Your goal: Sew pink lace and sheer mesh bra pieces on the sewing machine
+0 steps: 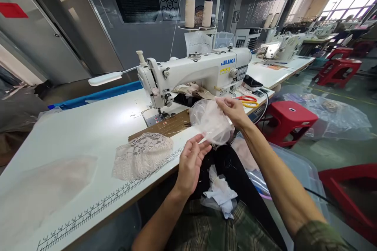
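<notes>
Both hands hold a sheer pale-pink piece of fabric [209, 120] up over my lap, just past the table's front edge. My right hand [232, 110] pinches its upper edge, and my left hand [192, 161] grips its lower corner with fingers curled. A white lace piece [141, 155] lies on the white table [88, 133] to the left of my left hand. Behind the fabric stands a white JUKI sewing machine [194, 73].
White cloth scraps [220, 193] and black fabric [232, 172] rest on my lap. Red and yellow scissors [247, 101] lie right of the machine. A clear plastic bin [294, 168] and red stools [290, 119] stand to my right. Two thread cones [198, 12] sit behind the machine.
</notes>
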Motion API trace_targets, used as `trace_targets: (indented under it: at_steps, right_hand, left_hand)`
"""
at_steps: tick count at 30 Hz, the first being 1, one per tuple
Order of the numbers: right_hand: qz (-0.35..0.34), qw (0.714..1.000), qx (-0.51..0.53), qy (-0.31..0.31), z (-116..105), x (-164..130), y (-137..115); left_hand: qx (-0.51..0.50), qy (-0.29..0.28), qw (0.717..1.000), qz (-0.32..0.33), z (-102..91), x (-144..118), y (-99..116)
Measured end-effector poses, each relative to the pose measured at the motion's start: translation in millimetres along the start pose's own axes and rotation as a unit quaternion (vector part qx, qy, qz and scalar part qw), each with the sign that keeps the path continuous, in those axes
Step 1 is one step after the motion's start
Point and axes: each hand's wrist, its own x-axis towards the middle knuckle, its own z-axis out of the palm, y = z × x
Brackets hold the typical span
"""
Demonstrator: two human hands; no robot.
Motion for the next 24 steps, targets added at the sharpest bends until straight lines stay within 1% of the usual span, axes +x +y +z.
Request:
trace_targets:
  at_steps: [2,5,8,11,13,15,18,20,21,24]
  right_hand:
    - [-0.060,0.992,-0.111,0.017,6,30,5]
    - [-0.088,0.960,-0.262,0.037,9,55,18]
    - [-0.101,0.930,-0.347,0.061,7,62,29]
    - [-0.135,0.919,-0.365,0.070,2,53,27]
    - [-0.162,0.919,-0.353,0.069,-3,40,20]
    - [-0.172,0.928,-0.323,0.073,-8,23,12]
    - [-0.185,0.948,-0.245,0.086,-11,-16,7]
    - [-0.182,0.956,-0.197,0.116,-11,-52,17]
    - [-0.166,0.960,-0.189,0.123,-11,-71,26]
    - [-0.114,0.967,-0.180,0.137,-16,-128,66]
  left_hand:
    - [0.052,-0.011,0.999,-0.007,-4.2,-10,-7]
    - [0.122,-0.021,0.992,-0.027,-17.4,-27,-24]
    - [0.169,-0.016,0.985,-0.039,-30.8,-38,-38]
    - [0.203,-0.010,0.979,-0.035,-37.9,-43,-43]
    - [0.222,-0.017,0.975,-0.027,-40.9,-45,-44]
    - [0.243,-0.026,0.970,-0.011,-46.2,-45,-48]
    - [0.286,-0.025,0.958,-0.016,-61.4,-44,-62]
    - [0.320,-0.019,0.947,-0.028,-75.1,-40,-73]
    - [0.341,-0.020,0.939,-0.037,-82.1,-37,-79]
    - [0.419,-0.045,0.903,-0.080,-98.3,-23,-97]
